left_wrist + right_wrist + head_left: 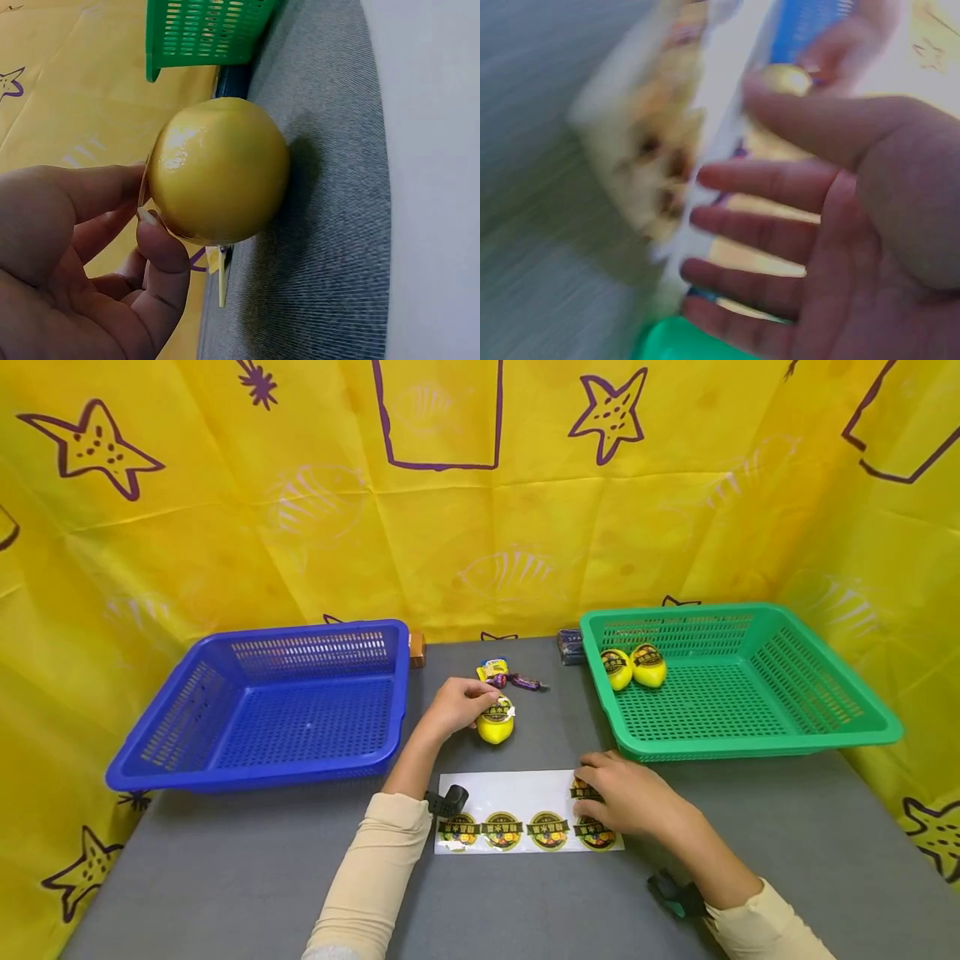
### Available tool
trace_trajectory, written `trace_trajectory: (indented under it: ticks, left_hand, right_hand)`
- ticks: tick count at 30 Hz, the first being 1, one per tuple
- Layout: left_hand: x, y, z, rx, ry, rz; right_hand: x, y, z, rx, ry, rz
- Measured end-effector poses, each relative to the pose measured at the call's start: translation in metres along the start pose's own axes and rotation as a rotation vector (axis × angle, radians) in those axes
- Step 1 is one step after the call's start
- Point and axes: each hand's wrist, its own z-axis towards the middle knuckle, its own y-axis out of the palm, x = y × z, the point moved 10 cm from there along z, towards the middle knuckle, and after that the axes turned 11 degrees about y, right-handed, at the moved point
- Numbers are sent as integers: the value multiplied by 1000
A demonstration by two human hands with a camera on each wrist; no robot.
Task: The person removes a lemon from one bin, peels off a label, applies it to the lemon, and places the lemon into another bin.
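Observation:
My left hand [459,703] holds a yellow lemon [495,731] at its left side, above the middle of the table. A round black-and-gold sticker [495,712] with white spots lies on the lemon's face. In the left wrist view, thumb and index finger [112,184] meet the sticker's edge beside the smooth lemon [225,169]. My right hand [626,789] hovers over the right end of a white sticker sheet [510,789], its fingers spread and nothing between them. Several round stickers [547,831] line the sheet's near edge. The right wrist view is blurred.
A blue basket [255,777] stands on the left. On the right, a green basket [757,743] holds two stickered lemons [648,666]. Wrapped candies [525,682] lie behind the left hand. Small boxes sit by the baskets, one dark [571,647], one brown [417,650]. A yellow curtain hangs behind.

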Motion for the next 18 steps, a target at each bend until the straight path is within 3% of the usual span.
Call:
trace_trajectory:
  ticks: [3,8,11,14,18]
  left_hand:
    - [2,0,1,-1,14,-6]
    - [1,-4,-1,-6,31,1]
    - [4,-3,-2,-12,57,20]
    - [6,-1,-4,-7,80,32]
    - [4,-4,-7,46,95,24]
  right_hand:
    - [-6,-13,18,25,87,92]
    - [-11,-13,76,13,255,385]
    - [-9,5,107,-103,336,621]
    - [-9,26,122,-255,400,855]
    - [-12,37,129,-358,430,1013]
